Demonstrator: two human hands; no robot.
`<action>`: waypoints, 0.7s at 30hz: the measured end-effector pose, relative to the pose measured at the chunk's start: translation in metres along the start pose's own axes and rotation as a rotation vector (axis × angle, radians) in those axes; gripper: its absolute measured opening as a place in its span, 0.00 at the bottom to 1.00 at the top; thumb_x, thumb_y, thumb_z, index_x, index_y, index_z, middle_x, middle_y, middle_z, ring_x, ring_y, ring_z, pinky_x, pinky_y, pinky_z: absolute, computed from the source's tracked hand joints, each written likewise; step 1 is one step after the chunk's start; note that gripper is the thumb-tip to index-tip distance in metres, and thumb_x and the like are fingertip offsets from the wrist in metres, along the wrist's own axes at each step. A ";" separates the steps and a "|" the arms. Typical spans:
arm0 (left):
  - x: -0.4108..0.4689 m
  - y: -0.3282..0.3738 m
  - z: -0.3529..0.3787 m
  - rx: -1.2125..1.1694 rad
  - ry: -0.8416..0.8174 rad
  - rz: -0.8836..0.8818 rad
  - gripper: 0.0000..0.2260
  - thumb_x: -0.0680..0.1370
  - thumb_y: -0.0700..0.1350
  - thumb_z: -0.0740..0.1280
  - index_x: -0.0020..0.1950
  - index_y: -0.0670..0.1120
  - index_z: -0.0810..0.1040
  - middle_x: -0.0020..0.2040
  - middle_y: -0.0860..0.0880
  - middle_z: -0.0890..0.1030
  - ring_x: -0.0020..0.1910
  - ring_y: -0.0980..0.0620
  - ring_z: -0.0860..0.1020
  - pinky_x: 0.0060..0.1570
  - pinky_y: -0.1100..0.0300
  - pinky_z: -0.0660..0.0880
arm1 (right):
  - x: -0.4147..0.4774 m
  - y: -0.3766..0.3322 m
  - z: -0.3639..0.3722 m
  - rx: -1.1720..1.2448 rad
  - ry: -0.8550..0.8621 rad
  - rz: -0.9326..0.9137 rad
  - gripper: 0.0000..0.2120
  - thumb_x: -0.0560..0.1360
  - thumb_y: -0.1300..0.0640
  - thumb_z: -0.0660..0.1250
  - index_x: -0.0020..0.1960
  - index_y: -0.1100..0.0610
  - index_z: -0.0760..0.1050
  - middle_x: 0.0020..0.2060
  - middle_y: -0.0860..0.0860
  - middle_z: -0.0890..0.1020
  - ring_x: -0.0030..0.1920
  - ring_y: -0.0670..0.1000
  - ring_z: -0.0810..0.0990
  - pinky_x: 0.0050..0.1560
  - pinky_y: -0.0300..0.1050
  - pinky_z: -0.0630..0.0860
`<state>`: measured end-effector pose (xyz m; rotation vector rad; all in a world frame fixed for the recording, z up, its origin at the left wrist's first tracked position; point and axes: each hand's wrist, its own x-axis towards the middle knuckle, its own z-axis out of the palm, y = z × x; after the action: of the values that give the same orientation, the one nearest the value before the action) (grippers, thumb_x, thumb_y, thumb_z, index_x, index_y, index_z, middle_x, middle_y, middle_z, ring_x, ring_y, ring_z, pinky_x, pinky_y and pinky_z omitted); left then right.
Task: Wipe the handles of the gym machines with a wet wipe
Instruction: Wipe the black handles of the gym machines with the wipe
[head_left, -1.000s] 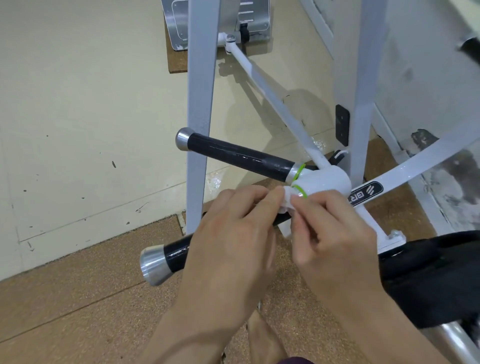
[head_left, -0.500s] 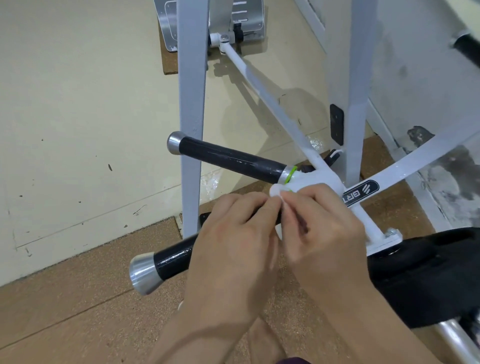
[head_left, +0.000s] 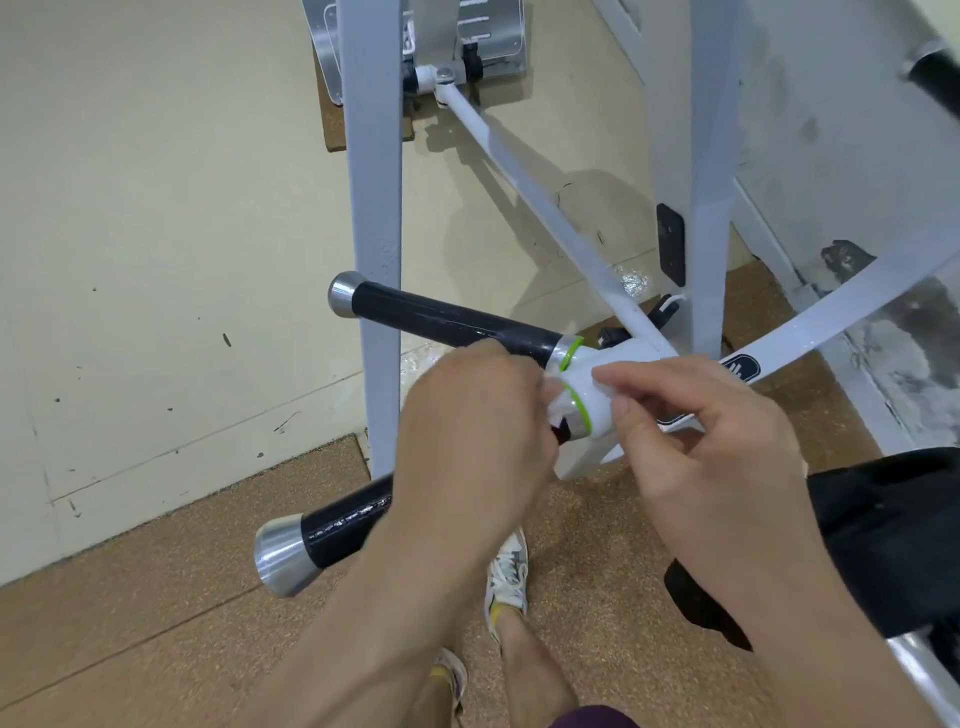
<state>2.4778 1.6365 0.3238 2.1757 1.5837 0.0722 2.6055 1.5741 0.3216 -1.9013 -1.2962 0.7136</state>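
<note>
**Wet wipe at the root of the lower handle**

Grips the wet wipe (head_left: 555, 405) in the left hand (head_left: 467, 447), fingers curled under, back of the hand to the camera; only a white scrap showing at the fingertips. Holds it at the inner end of the lower handle (head_left: 332, 535), just beside the green-ringed white hub (head_left: 597, 402). Sets the right hand (head_left: 711, 457) at that hub, thumb and forefinger bent, tips touching it; cannot tell whether pinching anything. Beyond, the upper handle (head_left: 447, 317); below, cork floor (head_left: 156, 597).
</note>
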 end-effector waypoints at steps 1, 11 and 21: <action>0.008 -0.003 0.000 -0.066 -0.050 -0.053 0.11 0.77 0.49 0.63 0.40 0.47 0.81 0.34 0.50 0.78 0.36 0.50 0.76 0.29 0.58 0.64 | 0.002 0.000 0.000 0.022 -0.013 -0.002 0.09 0.72 0.61 0.66 0.48 0.53 0.82 0.43 0.46 0.80 0.43 0.42 0.78 0.37 0.27 0.71; 0.045 -0.020 -0.002 -0.414 -0.486 -0.137 0.18 0.76 0.53 0.67 0.31 0.43 0.80 0.25 0.53 0.72 0.27 0.57 0.68 0.29 0.66 0.67 | -0.006 0.011 0.013 0.066 -0.014 -0.028 0.11 0.75 0.67 0.66 0.51 0.55 0.82 0.45 0.50 0.75 0.39 0.48 0.75 0.35 0.32 0.72; 0.052 -0.029 -0.005 -0.485 -0.647 -0.121 0.20 0.77 0.50 0.66 0.25 0.46 0.76 0.27 0.49 0.73 0.32 0.51 0.71 0.40 0.56 0.70 | -0.005 0.014 0.013 0.068 -0.021 -0.081 0.11 0.75 0.67 0.65 0.51 0.55 0.81 0.45 0.50 0.74 0.39 0.48 0.74 0.37 0.34 0.72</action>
<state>2.4683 1.6924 0.3059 1.5124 1.1634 -0.2383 2.6010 1.5689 0.3027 -1.7814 -1.3369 0.7288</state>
